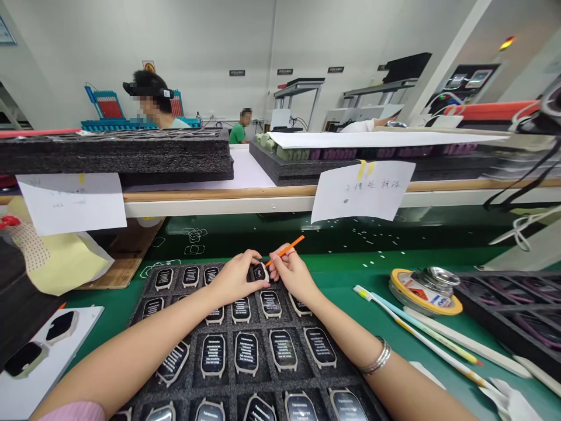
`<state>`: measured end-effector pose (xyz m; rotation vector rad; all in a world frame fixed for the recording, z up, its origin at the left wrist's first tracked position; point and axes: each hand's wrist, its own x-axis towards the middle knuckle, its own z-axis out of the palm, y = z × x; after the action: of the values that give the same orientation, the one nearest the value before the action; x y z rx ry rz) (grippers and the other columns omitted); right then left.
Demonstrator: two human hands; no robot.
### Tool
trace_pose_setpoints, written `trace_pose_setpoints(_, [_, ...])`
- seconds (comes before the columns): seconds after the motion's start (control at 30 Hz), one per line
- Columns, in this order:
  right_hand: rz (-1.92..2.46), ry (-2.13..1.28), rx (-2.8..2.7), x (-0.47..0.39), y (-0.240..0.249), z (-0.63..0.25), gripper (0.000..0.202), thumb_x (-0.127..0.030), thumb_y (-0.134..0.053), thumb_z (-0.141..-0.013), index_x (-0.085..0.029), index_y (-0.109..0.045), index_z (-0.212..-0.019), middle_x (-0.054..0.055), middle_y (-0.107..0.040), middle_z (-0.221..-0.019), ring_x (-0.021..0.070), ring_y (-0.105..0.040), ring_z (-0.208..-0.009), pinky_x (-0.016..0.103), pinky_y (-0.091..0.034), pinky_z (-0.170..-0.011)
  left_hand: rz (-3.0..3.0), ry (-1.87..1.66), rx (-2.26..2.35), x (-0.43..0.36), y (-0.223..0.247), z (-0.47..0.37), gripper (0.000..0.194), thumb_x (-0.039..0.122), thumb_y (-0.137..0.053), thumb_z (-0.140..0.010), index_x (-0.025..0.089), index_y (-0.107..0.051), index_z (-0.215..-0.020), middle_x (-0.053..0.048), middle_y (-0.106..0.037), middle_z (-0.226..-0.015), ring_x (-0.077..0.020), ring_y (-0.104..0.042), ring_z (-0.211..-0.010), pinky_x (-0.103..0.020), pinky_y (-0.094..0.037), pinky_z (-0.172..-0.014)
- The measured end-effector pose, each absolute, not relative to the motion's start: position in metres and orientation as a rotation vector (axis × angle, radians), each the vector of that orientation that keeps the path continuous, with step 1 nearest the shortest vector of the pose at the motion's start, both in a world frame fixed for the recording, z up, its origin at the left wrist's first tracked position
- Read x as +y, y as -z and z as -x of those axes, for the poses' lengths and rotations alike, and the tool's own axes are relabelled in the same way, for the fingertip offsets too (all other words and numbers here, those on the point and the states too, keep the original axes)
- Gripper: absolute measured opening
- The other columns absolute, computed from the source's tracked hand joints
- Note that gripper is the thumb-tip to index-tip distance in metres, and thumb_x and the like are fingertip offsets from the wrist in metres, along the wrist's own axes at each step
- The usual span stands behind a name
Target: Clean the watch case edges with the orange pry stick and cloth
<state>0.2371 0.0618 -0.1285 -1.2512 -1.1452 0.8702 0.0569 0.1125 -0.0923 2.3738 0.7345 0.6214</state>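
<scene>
My left hand [239, 277] is closed on a smartwatch [260, 271] with a dark screen, gripping it by its edges above the far side of a black foam tray [232, 386]. Between the fingers of my right hand [291, 270] is a thin orange stick [293, 248], its lower end close to the watch's edge. Whether the tip touches the watch I cannot tell. Several pale-framed smartwatches [246, 352] lie face up in the tray's compartments, most with white text lit on their screens.
Toothbrushes [421, 327], a tape roll [423, 292] and another foam tray [517, 304] lie on the right. Two watches [61, 325] rest on a white board at left. A shelf [272, 202] with foam trays runs across ahead; people are beyond it.
</scene>
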Motion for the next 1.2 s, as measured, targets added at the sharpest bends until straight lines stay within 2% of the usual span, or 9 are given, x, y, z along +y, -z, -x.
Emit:
trace_pose_setpoints(0.27, [1.280,-0.858,-1.138,0.062,0.129,-0.236,0.023,-0.035,-0.059,-0.100,-0.013,-0.063,-0.108,0.000,-0.065,-0.084,0.0095,-0.061,-0.061,0.024,-0.055,-0.056,-2.387,-0.630,0.759,0.111,0.093,-0.057,0.047,0.030,-0.081,-0.078,0.022,-0.049,-0.111,-0.010,-0.066,-0.119,-0.0288,-0.064,-0.117,-0.046,-0.050,-0.102])
trace_pose_setpoints(0.53, [1.287,-0.850,-1.151,0.061,0.129,-0.235,0.023,-0.035,-0.059,-0.100,-0.013,-0.063,-0.107,-0.001,-0.065,-0.083,0.0090,-0.061,-0.060,0.023,-0.054,-0.055,-2.487,-0.598,0.787,0.110,0.092,-0.056,0.046,0.033,-0.079,-0.080,0.023,-0.050,-0.113,-0.007,-0.066,-0.119,-0.0261,-0.064,-0.113,-0.040,-0.051,-0.097])
trace_pose_setpoints(0.63, [1.279,-0.839,-1.162,0.060,0.128,-0.234,0.022,-0.035,-0.059,-0.100,-0.013,-0.063,-0.106,-0.001,-0.064,-0.081,0.0090,-0.060,-0.060,0.023,-0.054,-0.055,-2.587,-0.570,0.852,0.107,0.085,-0.054,0.045,0.047,-0.078,-0.079,0.020,-0.055,-0.108,-0.010,-0.064,-0.112,-0.0309,-0.061,-0.108,-0.047,-0.048,-0.096])
trace_pose_setpoints(0.73, [1.264,-0.825,-1.170,0.059,0.127,-0.233,0.021,-0.034,-0.060,-0.100,-0.013,-0.063,-0.104,-0.002,-0.064,-0.080,0.0090,-0.060,-0.059,0.024,-0.054,-0.056,-2.692,-0.506,0.909,0.106,0.076,-0.047,0.042,0.061,-0.065,-0.086,0.020,-0.061,-0.090,-0.010,-0.061,-0.098,-0.0342,-0.058,-0.101,-0.054,-0.044,-0.093])
trace_pose_setpoints(0.83, [1.245,-0.801,-1.167,0.057,0.123,-0.233,0.020,-0.034,-0.060,-0.100,-0.014,-0.063,-0.102,-0.003,-0.063,-0.077,0.0088,-0.059,-0.057,0.023,-0.053,-0.055,-2.763,-0.408,0.862,0.109,0.069,-0.036,0.034,0.054,-0.063,-0.089,0.021,-0.066,-0.086,-0.008,-0.061,-0.094,-0.0319,-0.059,-0.097,-0.051,-0.045,-0.091])
trace_pose_setpoints(0.93, [1.219,-0.758,-1.151,0.057,0.115,-0.234,0.020,-0.034,-0.059,-0.100,-0.014,-0.063,-0.101,-0.003,-0.062,-0.076,0.0092,-0.059,-0.059,0.024,-0.053,-0.057,-2.790,-0.370,0.792,0.112,0.065,-0.019,0.025,0.047,-0.070,-0.087,0.023,-0.069,-0.097,-0.008,-0.064,-0.100,-0.0312,-0.060,-0.099,-0.048,-0.047,-0.091])
trace_pose_setpoints(1.07, [1.199,-0.818,-1.188,0.063,0.104,-0.226,0.016,-0.030,-0.063,-0.098,-0.014,-0.064,-0.097,-0.002,-0.064,-0.078,0.0098,-0.062,-0.062,0.024,-0.054,-0.058,-2.754,-0.422,0.709,0.114,0.069,0.001,0.026,0.037,-0.069,-0.091,0.027,-0.065,-0.114,-0.005,-0.070,-0.113,-0.0265,-0.063,-0.110,-0.042,-0.047,-0.097])
trace_pose_setpoints(1.2, [1.194,-0.933,-1.218,0.076,0.105,-0.203,0.018,-0.031,-0.062,-0.099,-0.013,-0.064,-0.099,-0.002,-0.065,-0.078,0.0094,-0.062,-0.060,0.024,-0.055,-0.056,-2.684,-0.539,0.717,0.116,0.080,0.006,0.021,0.033,-0.068,-0.092,0.025,-0.064,-0.111,-0.004,-0.073,-0.117,-0.0234,-0.066,-0.112,-0.038,-0.048,-0.100])
